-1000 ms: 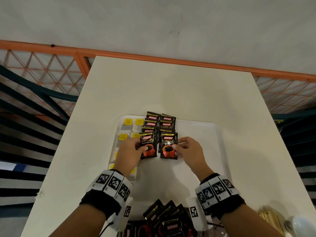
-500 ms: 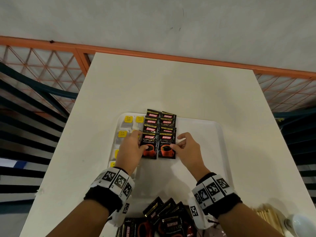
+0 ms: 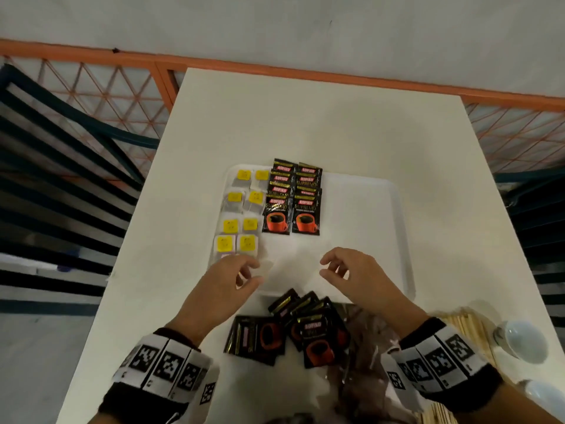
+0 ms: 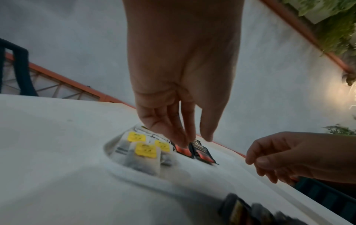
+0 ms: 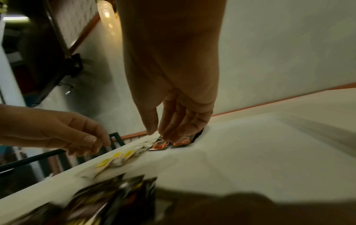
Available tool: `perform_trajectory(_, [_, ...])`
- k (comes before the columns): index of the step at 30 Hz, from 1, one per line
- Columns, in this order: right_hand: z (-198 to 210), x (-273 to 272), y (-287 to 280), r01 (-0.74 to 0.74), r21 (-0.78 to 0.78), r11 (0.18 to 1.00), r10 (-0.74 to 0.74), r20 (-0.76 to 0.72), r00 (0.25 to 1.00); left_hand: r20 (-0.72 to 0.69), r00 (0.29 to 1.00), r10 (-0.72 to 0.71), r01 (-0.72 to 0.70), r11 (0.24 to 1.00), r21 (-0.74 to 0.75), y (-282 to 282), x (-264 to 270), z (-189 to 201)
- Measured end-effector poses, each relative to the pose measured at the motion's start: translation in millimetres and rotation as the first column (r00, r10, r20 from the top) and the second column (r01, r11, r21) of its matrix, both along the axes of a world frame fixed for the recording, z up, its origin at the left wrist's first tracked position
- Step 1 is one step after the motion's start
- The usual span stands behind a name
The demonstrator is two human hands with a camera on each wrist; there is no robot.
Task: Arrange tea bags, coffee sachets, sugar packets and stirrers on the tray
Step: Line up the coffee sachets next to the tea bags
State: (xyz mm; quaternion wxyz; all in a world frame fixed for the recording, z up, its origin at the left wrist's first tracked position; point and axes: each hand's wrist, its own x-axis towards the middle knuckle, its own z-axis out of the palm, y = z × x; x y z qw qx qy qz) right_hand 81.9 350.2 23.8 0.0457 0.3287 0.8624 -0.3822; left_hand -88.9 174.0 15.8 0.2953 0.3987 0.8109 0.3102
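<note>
On the white tray (image 3: pixel 367 215) two overlapping columns of black coffee sachets (image 3: pixel 290 206) lie beside two columns of tea bags with yellow tags (image 3: pixel 241 221) at the tray's left side. My left hand (image 3: pixel 244 276) and right hand (image 3: pixel 330 267) hover over the tray's near part, fingers loosely curled, holding nothing. Both hands are nearer to me than the sachet columns. A loose pile of coffee sachets (image 3: pixel 293 328) lies on the table just in front of the tray. Wooden stirrers (image 3: pixel 470 328) lie at the lower right. The left wrist view shows the tea bags (image 4: pixel 144 147) and sachets (image 4: pixel 200 152) below my empty fingers.
The white table (image 3: pixel 305 123) extends beyond the tray to an orange railing (image 3: pixel 275 68). A clear plastic bag (image 3: pixel 367 362) lies under the loose sachets. Two white rounded objects (image 3: pixel 522 341) sit at the table's right near edge. The tray's right half is bare.
Both hands have let go of the front pair of coffee sachets and pulled back toward me. The sachets stay in place at the front of their columns.
</note>
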Motion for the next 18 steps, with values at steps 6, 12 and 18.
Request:
perform_trajectory(6, [-7, 30, -40, -0.400, 0.095, 0.912, 0.374, 0.212, 0.903, -0.007, 0.994, -0.108, 0.100, 0.938, -0.332, -53, 35, -4])
perform_trajectory(12, [-10, 21, -62, -0.680, 0.358, 0.640, 0.558, 0.393, 0.731, -0.183, 0.957, -0.227, 0.129, 0.892, -0.434, -56, 60, -17])
perform_trajectory(18, [-16, -3, -61, -0.738, 0.376, 0.560, 0.547, 0.501, 0.671, -0.276, 0.930, -0.244, 0.094, 0.881, -0.463, -50, 66, -26])
